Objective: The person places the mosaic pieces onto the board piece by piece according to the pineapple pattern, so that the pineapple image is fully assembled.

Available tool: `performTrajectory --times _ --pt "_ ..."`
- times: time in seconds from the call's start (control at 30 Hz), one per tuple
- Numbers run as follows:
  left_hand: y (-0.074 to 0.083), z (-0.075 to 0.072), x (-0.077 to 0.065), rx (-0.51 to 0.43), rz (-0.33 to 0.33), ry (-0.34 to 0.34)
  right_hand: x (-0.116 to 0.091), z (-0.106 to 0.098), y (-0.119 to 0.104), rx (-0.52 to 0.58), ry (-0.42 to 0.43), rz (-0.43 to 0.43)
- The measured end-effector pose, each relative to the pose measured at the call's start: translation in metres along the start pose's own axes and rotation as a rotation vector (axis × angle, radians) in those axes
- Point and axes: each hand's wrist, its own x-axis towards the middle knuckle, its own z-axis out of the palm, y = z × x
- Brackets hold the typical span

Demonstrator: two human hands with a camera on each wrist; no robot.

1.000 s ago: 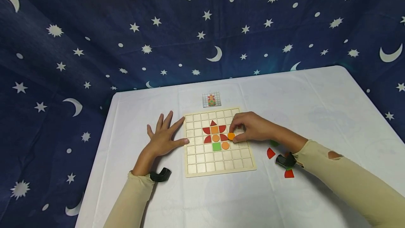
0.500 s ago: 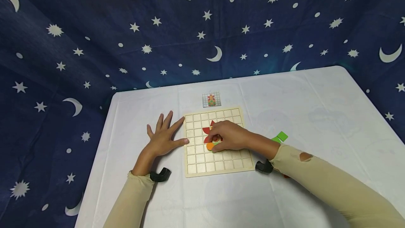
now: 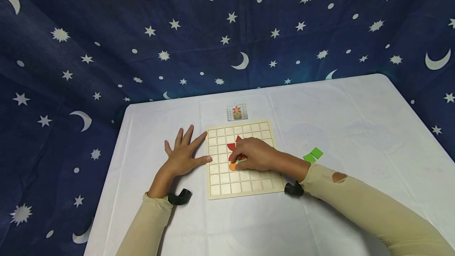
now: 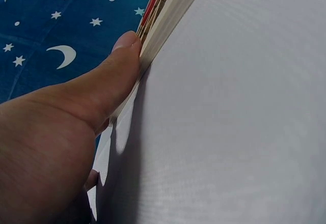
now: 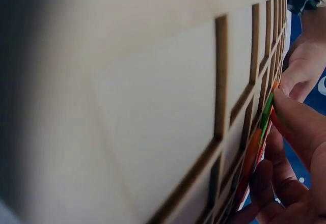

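Observation:
My right hand (image 3: 256, 155) bends over the middle of a wooden grid board (image 3: 231, 189), thumb and fingers pinching an orange disc (image 3: 232, 166) at a cell left of the green square (image 5: 266, 113). Red pieces (image 3: 231, 146) show past the fingers; the hand covers most of the other placed pieces. On the white cloth, my left hand (image 3: 183, 156) lies with its fingers spread. Its thumb (image 4: 114, 74) touches the board's left edge, as the left wrist view also shows.
Behind the board lies a small pattern card (image 3: 237, 112) with a coloured figure on a grid. Two green square tiles (image 3: 313, 155) are on the table (image 3: 259, 224) to the right, by the right forearm. A dark star-printed curtain (image 3: 199, 38) hangs behind.
My right hand has carried the orange disc leftward across the board, from right of the red pieces to left of the green square. The left hand has stayed still.

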Motion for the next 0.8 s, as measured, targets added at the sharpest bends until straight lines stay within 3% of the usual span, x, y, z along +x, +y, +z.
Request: performTrajectory --times 0.53,0.8 --pt "0.000 0.001 0.000 -0.002 0.005 0.005 -0.003 -0.002 -0.004 0.010 -0.004 0.025" --pt "0.000 0.001 0.000 -0.002 0.001 0.007 -0.023 -0.029 0.006 0.065 0.081 0.044"
